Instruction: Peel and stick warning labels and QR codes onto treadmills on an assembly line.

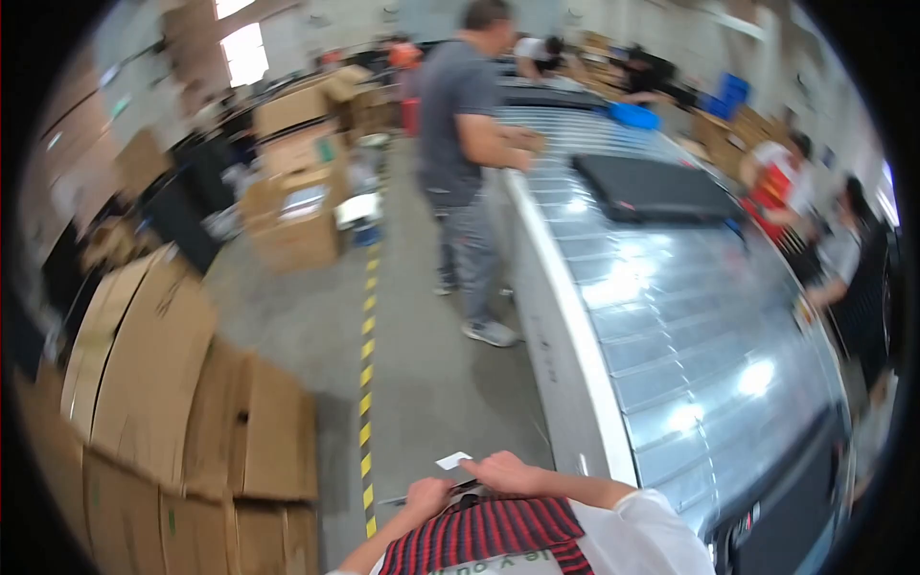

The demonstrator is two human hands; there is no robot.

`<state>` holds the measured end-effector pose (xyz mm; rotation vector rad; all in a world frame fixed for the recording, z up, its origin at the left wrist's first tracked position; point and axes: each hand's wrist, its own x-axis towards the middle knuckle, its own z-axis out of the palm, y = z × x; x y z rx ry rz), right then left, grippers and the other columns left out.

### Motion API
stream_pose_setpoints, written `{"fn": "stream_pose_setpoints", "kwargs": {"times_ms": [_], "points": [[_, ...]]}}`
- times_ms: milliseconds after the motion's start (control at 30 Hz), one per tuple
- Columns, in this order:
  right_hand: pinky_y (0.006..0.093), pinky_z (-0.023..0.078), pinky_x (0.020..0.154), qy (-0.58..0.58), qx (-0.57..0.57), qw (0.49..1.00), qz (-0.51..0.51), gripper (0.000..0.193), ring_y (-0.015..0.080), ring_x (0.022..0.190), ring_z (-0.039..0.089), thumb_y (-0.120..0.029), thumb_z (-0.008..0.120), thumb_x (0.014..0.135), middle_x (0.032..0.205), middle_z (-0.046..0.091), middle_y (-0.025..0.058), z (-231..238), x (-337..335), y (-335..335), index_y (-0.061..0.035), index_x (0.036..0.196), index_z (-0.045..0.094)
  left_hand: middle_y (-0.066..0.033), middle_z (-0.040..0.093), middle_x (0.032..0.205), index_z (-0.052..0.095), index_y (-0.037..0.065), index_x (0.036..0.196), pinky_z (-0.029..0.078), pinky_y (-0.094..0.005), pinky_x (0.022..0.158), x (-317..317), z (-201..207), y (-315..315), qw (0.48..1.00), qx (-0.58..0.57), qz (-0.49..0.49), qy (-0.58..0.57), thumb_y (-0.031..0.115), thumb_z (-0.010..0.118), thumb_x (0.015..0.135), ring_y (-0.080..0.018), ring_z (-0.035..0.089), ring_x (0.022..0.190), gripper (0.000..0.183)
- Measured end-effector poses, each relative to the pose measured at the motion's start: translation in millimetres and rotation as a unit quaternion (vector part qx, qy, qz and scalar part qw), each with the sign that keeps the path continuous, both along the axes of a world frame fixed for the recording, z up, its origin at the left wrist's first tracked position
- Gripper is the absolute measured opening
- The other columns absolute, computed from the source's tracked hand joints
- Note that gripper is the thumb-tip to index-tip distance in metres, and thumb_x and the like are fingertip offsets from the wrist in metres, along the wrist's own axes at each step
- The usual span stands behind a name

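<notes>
Close to my body, in front of my red-and-black striped apron [479, 537], both hands are held together at waist height. My right hand [505, 474] is closed, with a small white paper piece [453, 461] pinched at its fingertips. My left hand [428, 498] is curled just left of it. A thin greyish edge [393, 500] sticks out beside the left fingers, too small to name. A dark item [468, 499] shows partly between the hands, against the apron.
To my right runs a long metal roller conveyor [652, 316] carrying black flat panels [661, 189]. A person in grey [465, 125] stands ahead at its side. Stacked cardboard boxes [144, 355] are at left, beyond yellow-black floor tape [366, 383]. Other people work across the conveyor.
</notes>
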<state>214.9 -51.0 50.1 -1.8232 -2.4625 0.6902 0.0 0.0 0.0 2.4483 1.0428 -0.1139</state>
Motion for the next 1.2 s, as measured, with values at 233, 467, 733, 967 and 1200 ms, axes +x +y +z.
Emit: {"fn": "stream_pose_setpoints", "kwargs": {"times_ms": [233, 467, 733, 967, 1200], "points": [[0.0435, 0.045, 0.055, 0.03, 0.051, 0.983, -0.171, 0.047, 0.0336, 0.065, 0.058, -0.019, 0.053, 0.077, 0.072, 0.06, 0.0157, 5.1, 107.6, -18.2, -0.008, 0.119, 0.035, -0.01, 0.059, 0.07, 0.062, 0.024, 0.088, 0.046, -0.041, 0.056, 5.8, 44.1, 73.0, 0.996, 0.04, -0.085, 0.009, 0.036, 0.052, 0.079, -0.0308, 0.058, 0.065, 0.018], [0.0445, 0.044, 0.056, 0.049, 0.023, 0.943, -0.33, 0.05, 0.0358, 0.064, 0.056, -0.028, 0.054, 0.078, 0.071, 0.059, 0.0155, -3.5, 189.6, -33.1, -0.0165, 0.123, 0.033, -0.0108, 0.06, 0.071, 0.064, 0.011, 0.084, 0.047, -0.0291, 0.056, 51.6, 122.9, 126.6, 0.985, 0.012, -0.069, -0.158, 0.01, 0.06, 0.073, -0.026, 0.06, 0.064, 0.012], [0.0439, 0.045, 0.06, 0.068, -0.002, 0.924, -0.376, 0.048, 0.0349, 0.07, 0.057, -0.027, 0.053, 0.078, 0.077, 0.06, 0.0167, -7.8, 267.1, -21.6, -0.0138, 0.121, 0.034, -0.0094, 0.06, 0.071, 0.062, 0.013, 0.085, 0.047, -0.0341, 0.056, 182.8, 106.1, 147.8, 0.959, 0.093, -0.202, -0.175, 0.003, 0.06, 0.064, -0.0272, 0.059, 0.066, 0.023], [0.032, 0.045, 0.049, 0.341, 0.14, 0.735, -0.569, 0.022, 0.0215, 0.057, 0.057, -0.021, 0.059, 0.077, 0.067, 0.06, 0.0108, -34.8, 320.0, -38.2, -0.0048, 0.091, 0.055, -0.0078, 0.061, 0.077, 0.061, 0.016, 0.091, 0.048, -0.0357, 0.059, 269.8, 105.6, 174.3, 0.942, 0.003, -0.292, -0.166, 0.005, 0.058, 0.063, -0.0277, 0.059, 0.069, 0.03], [0.0208, 0.041, 0.042, 0.513, 0.116, 0.496, -0.691, 0.012, 0.0083, 0.049, 0.051, -0.01, 0.061, 0.077, 0.062, 0.058, 0.0055, -27.9, 352.1, 22.6, 0.0011, 0.08, 0.056, -0.0083, 0.062, 0.081, 0.059, 0.017, 0.096, 0.048, -0.0359, 0.061, 346.2, 103.5, 268.1, 0.916, 0.004, -0.38, -0.13, 0.01, 0.056, 0.063, -0.0289, 0.059, 0.073, 0.034]]}}
